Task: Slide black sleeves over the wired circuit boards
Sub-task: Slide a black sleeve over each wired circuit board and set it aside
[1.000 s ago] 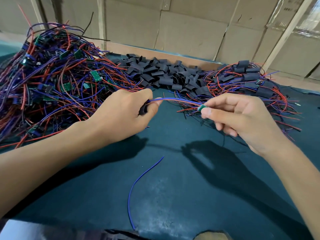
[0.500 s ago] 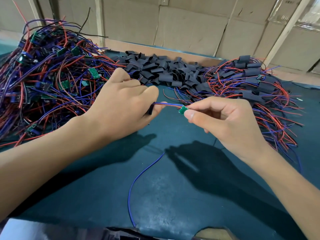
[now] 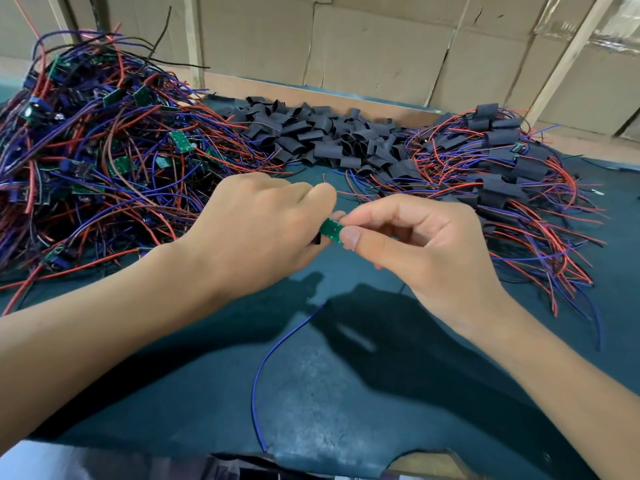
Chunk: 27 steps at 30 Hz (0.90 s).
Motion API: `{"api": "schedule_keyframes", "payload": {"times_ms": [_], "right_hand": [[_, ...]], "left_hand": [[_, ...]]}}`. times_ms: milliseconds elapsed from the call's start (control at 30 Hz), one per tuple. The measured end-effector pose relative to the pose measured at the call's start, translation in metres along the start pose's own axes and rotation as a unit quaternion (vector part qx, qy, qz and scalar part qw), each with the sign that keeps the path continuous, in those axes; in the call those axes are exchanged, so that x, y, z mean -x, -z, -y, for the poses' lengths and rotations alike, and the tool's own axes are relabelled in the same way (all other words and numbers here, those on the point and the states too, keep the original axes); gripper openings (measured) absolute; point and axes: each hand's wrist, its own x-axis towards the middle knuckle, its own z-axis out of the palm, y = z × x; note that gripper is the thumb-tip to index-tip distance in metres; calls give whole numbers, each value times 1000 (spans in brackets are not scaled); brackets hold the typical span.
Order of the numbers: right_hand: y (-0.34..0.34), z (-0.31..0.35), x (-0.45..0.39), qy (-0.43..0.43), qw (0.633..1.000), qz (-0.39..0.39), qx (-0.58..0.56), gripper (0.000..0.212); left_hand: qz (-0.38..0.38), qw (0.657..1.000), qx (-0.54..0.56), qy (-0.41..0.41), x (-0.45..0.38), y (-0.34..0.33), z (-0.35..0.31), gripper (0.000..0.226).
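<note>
Tangle of red and blue wired circuit boards (image 3: 104,150) fills the desk's far left, small green boards showing among the wires. Left hand (image 3: 256,230) sits just right of that pile, knuckles up, fingers curled; a sliver of black sleeve (image 3: 317,240) shows under its fingertips, so it appears to grip the sleeve, most of it hidden. Green circuit board (image 3: 331,231) sits between the two hands, touching both, its left end at the sleeve's mouth. Right hand (image 3: 422,244) pinches the board's right end between thumb and forefinger, other fingers curled under. Loose blue wire (image 3: 273,355) curves across the dark green desk (image 3: 329,393) below the hands. Heap of loose black sleeves (image 3: 332,136) lies behind the hands at centre. Sleeved boards with wires (image 3: 502,168) are piled far right. Cardboard (image 3: 381,46) lines the back.
</note>
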Motion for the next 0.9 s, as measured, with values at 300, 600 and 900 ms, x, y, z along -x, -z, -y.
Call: {"api": "schedule_keyframes", "payload": {"times_ms": [300, 600, 900], "right_hand": [[-2, 7, -2, -67, 996, 5, -66, 14], [0, 10, -1, -38, 999, 19, -28, 11], [-5, 7, 0, -22, 999, -8, 30, 9]], "left_hand": [[27, 999, 1, 22, 0, 2, -5, 34], [39, 998, 56, 4, 0, 3, -7, 28], [76, 993, 69, 62, -1, -1, -12, 36]]}}
